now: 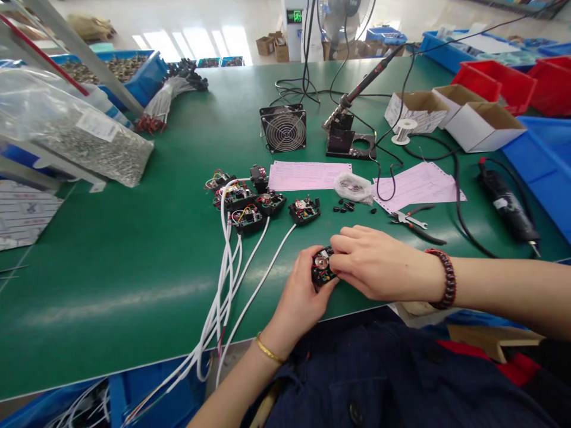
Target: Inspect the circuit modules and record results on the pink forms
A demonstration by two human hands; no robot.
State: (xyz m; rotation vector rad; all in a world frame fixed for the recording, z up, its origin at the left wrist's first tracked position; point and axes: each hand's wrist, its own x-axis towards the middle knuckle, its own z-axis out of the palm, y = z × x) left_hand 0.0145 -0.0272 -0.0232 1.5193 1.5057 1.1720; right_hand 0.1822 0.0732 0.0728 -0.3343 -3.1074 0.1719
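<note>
"See that open black circuit unit [322, 272]? It's near the front edge of the green surface [134, 267], just in front of the person's body."

"I see it. The left hand [307, 291] has it cradled, thumb along the near side and fingers round the far left edge."

"And the right hand [379, 261]?"

"Bent over the right end of the unit, fingertips gathered there. Whether they pinch something, I can't tell; the knuckles hide it."

"Looks light to me, small enough to sit in one palm."

"Light, I'd agree, with a stiff shell, plastic by the look of it. The inside is what would worry me: thin wires [329, 277] and a round metal piece [322, 261], all exposed. The wires would bend or snag easily."

"So where would you hold it?"

"By the outer walls, low down, just as the left hand has it. No thumb on the board, no squeezing across the open top. The shell might be a bit smooth, so I'd want a broad grip rather than two fingertips."

"What about that similar unit [304, 210] lying beyond the hands?"

"Same care, I'd say, but mind its white cable [267, 273]. It looks springy enough to twist the shell. I'd support both together, and never lift by the cable alone."
</note>
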